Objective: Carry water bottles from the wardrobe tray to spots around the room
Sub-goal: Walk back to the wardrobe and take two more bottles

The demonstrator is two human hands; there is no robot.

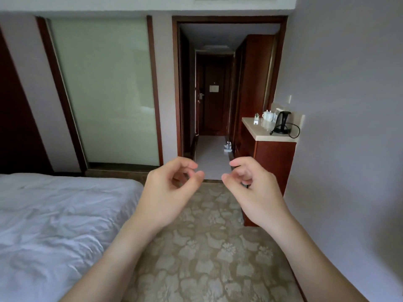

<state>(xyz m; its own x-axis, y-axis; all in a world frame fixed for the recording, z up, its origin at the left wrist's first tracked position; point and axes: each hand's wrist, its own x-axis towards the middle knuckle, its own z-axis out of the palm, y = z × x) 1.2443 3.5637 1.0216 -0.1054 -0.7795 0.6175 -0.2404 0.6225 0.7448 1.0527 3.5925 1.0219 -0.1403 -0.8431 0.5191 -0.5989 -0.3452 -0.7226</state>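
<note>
Counter (259, 132): kettle (282, 123), cups (268, 116)

White bed (54, 214); beige floral carpet (209, 247); red-brown cabinet (272, 162); black kettle (283, 123).

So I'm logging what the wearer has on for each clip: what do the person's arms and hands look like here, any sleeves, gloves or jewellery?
Both forearms are bare as far as the frame shows; no sleeve reaches into view. The left hand and right hand wear no gloves, and no rings, watch or wristband are visible.
</note>
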